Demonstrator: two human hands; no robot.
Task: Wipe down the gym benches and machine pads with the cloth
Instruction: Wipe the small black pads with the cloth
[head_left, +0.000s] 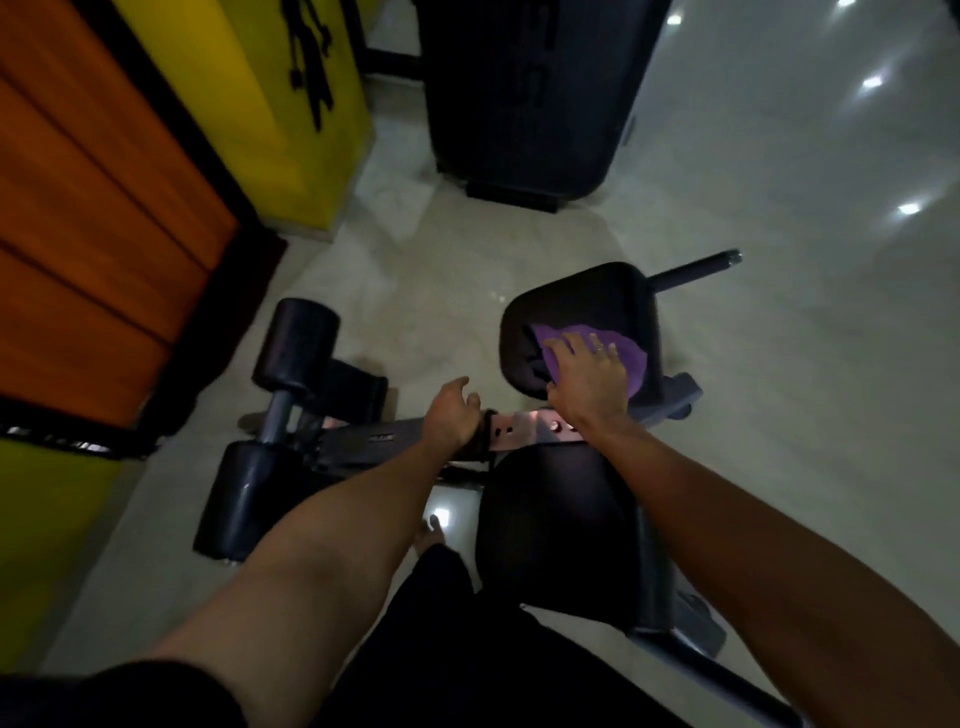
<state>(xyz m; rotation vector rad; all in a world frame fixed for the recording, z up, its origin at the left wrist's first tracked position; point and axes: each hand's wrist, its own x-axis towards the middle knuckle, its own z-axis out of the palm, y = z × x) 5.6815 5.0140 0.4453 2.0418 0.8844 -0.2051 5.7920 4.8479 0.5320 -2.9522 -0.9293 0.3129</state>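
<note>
Purple cloth laid on a black machine pad

The crumpled cloth (631, 358) is pressed onto the tilted back pad (587, 296) by the flat right hand (587, 379). A black seat pad (556, 519) is seen nearer, with a far roller pad (298, 343) and a near roller pad (241, 493) at the left.

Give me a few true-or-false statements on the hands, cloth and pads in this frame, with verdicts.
1. The right hand presses the purple cloth flat on the far black pad. True.
2. The left hand holds a spray bottle. False: it grips the machine's metal frame.
3. The cloth lies on the floor. False: it is on the pad, under the right hand.
4. Two black roller pads sit to the left of the frame. True.
</note>
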